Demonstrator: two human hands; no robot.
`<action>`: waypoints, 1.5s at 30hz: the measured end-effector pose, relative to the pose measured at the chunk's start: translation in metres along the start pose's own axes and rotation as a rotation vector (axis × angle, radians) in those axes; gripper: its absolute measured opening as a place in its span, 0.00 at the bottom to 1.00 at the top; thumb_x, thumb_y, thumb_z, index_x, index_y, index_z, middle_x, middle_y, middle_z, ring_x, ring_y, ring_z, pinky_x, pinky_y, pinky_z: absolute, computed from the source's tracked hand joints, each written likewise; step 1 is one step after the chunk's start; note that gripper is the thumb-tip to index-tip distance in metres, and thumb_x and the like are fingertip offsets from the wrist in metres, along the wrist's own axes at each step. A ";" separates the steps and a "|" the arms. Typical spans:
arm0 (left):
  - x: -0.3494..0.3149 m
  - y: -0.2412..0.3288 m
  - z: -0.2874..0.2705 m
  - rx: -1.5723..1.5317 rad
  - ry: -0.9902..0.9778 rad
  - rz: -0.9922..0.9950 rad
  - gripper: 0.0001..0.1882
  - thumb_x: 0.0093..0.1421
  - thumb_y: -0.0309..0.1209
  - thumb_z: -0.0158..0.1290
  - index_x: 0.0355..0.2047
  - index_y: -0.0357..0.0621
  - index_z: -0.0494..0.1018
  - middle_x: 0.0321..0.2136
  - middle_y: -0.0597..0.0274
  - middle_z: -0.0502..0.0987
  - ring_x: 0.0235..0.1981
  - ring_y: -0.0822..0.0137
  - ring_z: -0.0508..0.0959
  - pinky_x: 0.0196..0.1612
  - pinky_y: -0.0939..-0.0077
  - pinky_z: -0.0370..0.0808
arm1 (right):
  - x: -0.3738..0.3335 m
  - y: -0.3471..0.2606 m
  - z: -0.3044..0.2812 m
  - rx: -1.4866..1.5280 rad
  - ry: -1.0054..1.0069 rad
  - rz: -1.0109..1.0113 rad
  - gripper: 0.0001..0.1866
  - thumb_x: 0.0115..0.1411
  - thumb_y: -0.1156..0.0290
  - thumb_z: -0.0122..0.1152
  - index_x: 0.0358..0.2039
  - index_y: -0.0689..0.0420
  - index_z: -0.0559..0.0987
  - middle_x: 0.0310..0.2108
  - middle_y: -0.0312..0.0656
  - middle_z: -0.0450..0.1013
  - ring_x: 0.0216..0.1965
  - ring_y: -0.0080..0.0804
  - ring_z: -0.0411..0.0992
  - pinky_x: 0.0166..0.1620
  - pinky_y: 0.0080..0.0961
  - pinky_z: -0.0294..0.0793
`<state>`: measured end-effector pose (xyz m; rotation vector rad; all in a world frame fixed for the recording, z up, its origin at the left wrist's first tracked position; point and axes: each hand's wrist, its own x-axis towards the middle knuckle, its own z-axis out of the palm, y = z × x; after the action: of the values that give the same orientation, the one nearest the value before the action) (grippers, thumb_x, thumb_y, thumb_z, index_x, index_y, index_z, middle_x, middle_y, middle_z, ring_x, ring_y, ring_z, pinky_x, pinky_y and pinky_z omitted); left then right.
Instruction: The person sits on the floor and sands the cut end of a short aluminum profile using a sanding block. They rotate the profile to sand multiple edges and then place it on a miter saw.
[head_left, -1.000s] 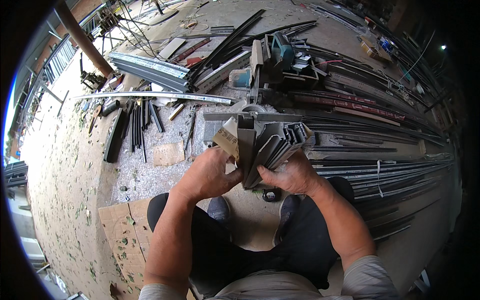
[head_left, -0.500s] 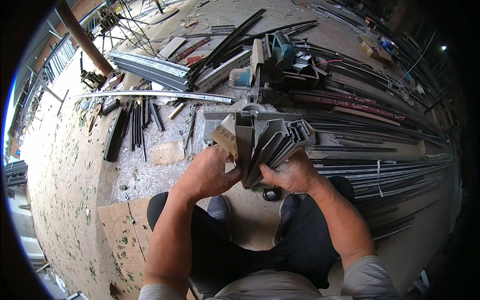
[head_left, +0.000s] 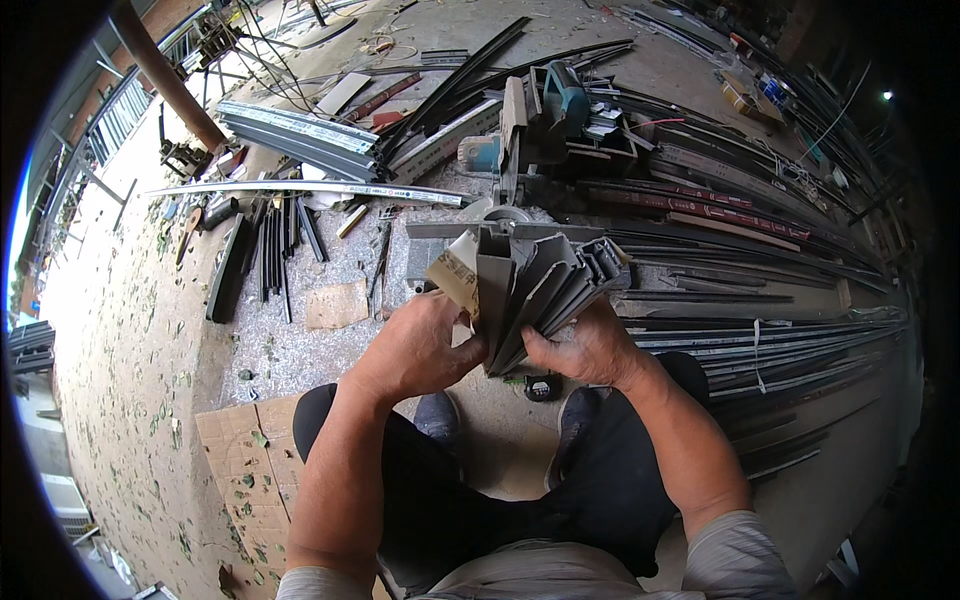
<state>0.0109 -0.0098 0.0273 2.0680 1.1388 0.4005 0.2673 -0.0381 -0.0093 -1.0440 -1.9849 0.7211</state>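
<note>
Between my hands, in front of the mitre saw (head_left: 485, 155), stands a fanned bundle of short grey metal profiles (head_left: 545, 285), their open channel ends facing up. My left hand (head_left: 425, 342) is closed around the leftmost box-shaped profile (head_left: 494, 290), thumb pressed on its near side. A loose strip of tan film (head_left: 456, 272) hangs off that piece, above my left fingers. On the other side my right hand (head_left: 588, 345) grips several pieces together, thumb across their near faces. Its fingers are mostly hidden behind them. The profiles touch near the bottom and spread apart at the top.
A black tape measure (head_left: 542, 387) lies on the floor between my shoes. Long profiles (head_left: 760, 345) lie stacked to the right. More bars (head_left: 300, 140) and short dark offcuts (head_left: 270, 250) lie at the left, near a post (head_left: 170, 75). Flattened cardboard (head_left: 240, 460) is by my left leg.
The leftmost profile has tilted slightly, so more of its hollow end shows. The film strip has shifted a little to the right with it. Both hands keep their grip.
</note>
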 end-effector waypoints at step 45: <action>0.006 -0.009 0.009 0.028 -0.007 0.043 0.17 0.61 0.32 0.67 0.48 0.37 0.79 0.42 0.41 0.84 0.45 0.41 0.85 0.50 0.52 0.82 | 0.002 -0.003 0.000 0.052 0.024 0.039 0.14 0.60 0.71 0.74 0.47 0.58 0.87 0.40 0.48 0.86 0.43 0.47 0.86 0.48 0.39 0.85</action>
<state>0.0139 -0.0060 0.0141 2.1197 1.1036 0.3993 0.2655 -0.0374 -0.0065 -1.0587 -1.9204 0.7737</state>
